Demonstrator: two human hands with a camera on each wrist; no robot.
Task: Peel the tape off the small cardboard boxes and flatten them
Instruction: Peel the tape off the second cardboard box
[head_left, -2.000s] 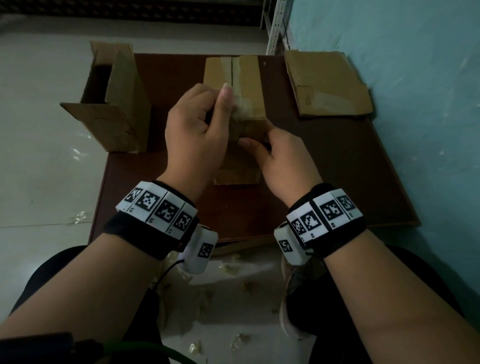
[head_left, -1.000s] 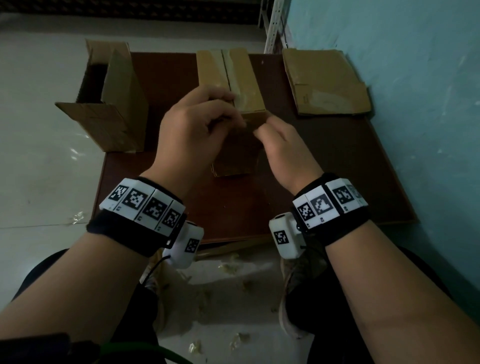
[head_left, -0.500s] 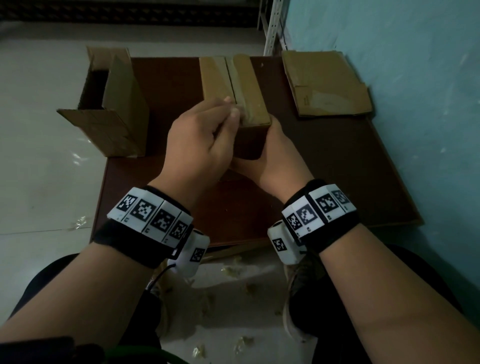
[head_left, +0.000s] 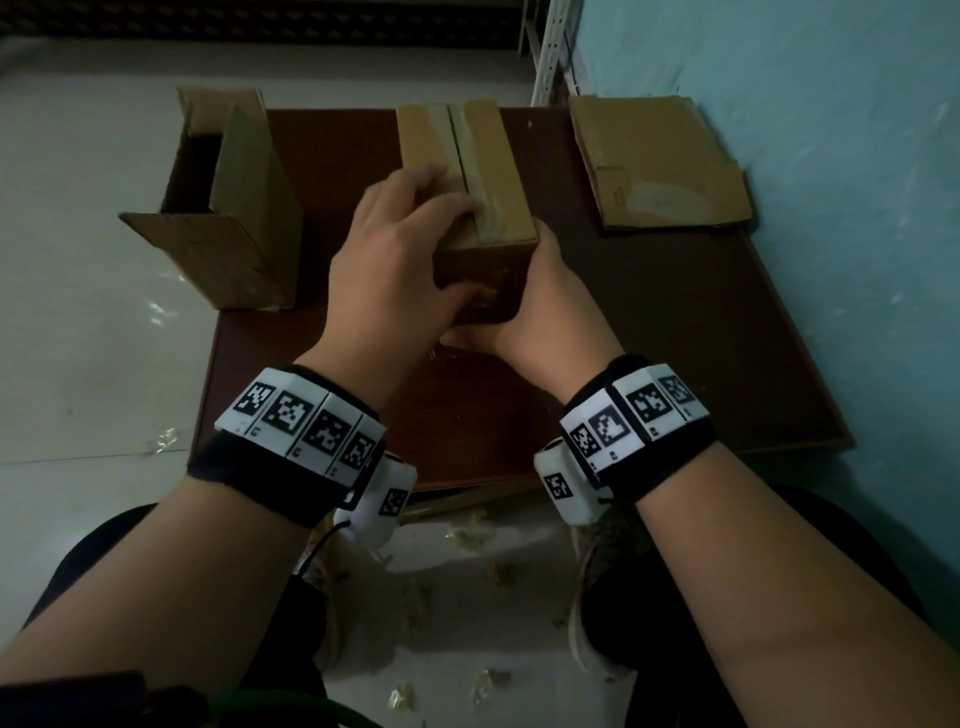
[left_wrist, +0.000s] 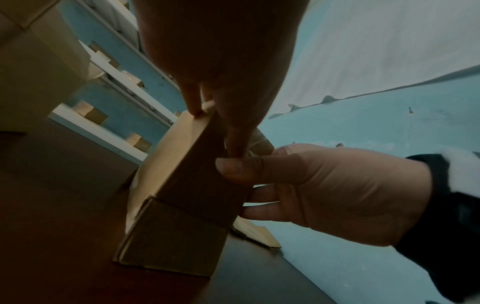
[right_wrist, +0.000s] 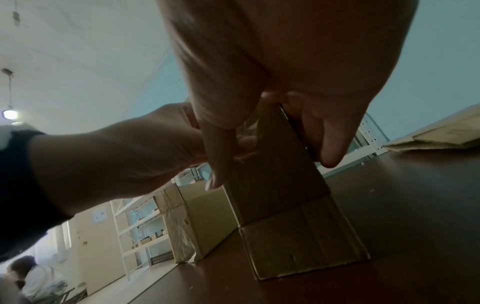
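Here, a taped cardboard box (head_left: 470, 171) stands mid-table (head_left: 675, 322). The left hand (head_left: 395, 260) lies over its near top edge, fingers curled on the tape strip (head_left: 485, 202); the right hand (head_left: 545, 306) clasps its near right corner. The left wrist view alone shows the right thumb (left_wrist: 249, 168) pressing the dark end face, with a flap (left_wrist: 171, 242) splayed on the table. From overhead only: an opened box (head_left: 228, 208) at left, flattened cardboard (head_left: 660, 161) at right.
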